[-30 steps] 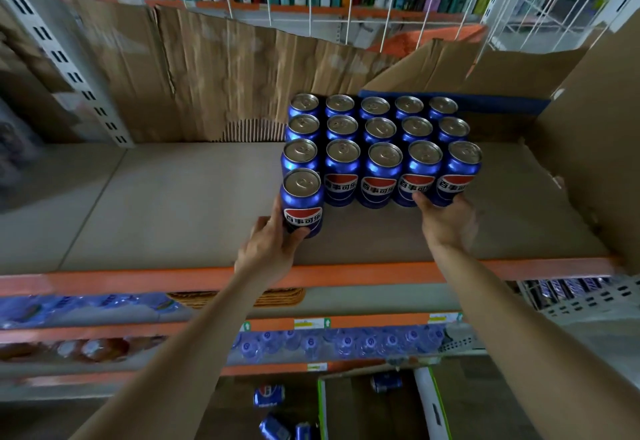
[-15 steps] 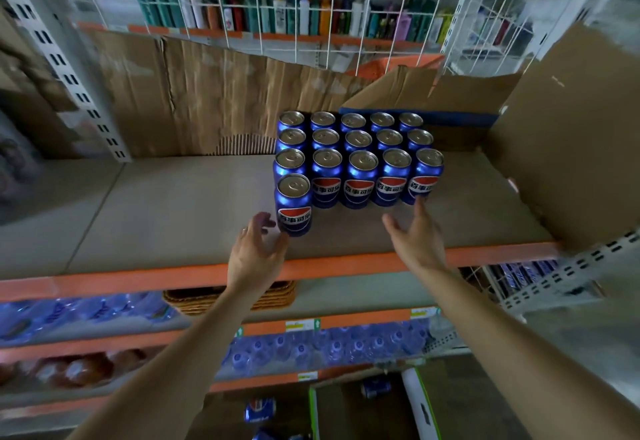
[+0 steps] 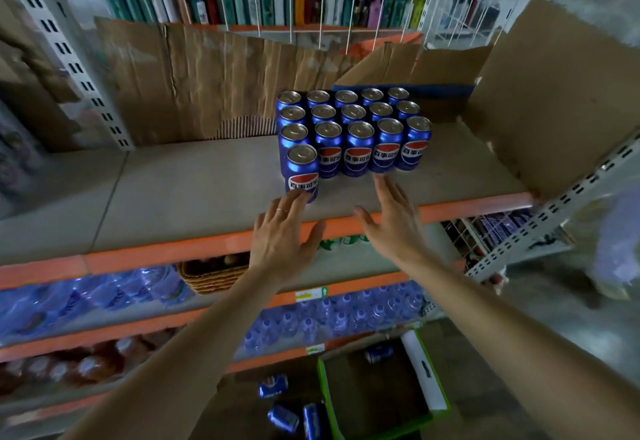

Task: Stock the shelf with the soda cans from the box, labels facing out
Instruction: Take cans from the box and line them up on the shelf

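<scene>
While 0.5 s ago nearer | left hand [image 3: 282, 242], right hand [image 3: 394, 228] back from cans [image 3: 353, 134] | each grip spread, empty

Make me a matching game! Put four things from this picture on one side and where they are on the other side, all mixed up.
Things:
1. front soda can
2. wicker basket
3. green-edged box
4. water bottles

Places:
A. on the floor
B. top shelf, alone ahead of the rows
C. shelf below the basket's
D. just under the top shelf

Pairs: 1-B, 2-D, 3-A, 4-C
</scene>
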